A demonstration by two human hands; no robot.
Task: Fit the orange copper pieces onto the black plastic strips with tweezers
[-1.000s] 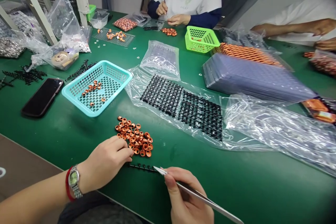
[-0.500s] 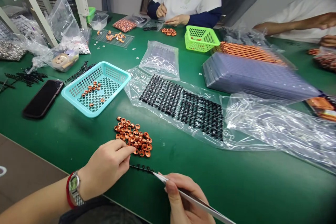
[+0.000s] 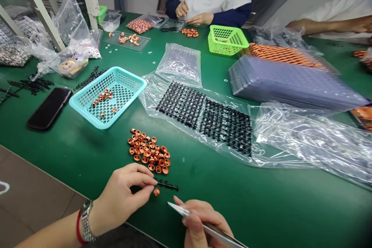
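The phone (image 3: 50, 108) is laid on the counter (image 3: 261, 201), left of the basket (image 3: 87, 117). The left hand (image 3: 130, 188) is half-curled, thumb and fingertips slightly parted (whether anything is gripped cannot be told). Cups (image 3: 152, 145) are heaped behind it; one copper piece (image 3: 156, 192) is seen beside the fingertips, near the strip (image 3: 167, 185). Tweezers (image 3: 181, 212) are clasped in the right hand (image 3: 205, 221), tips apart from the strip.

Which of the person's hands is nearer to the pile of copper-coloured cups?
Left. The left hand is just on the near side of the pile of copper-coloured cups; the right hand, holding tweezers, is farther off, to the near right.
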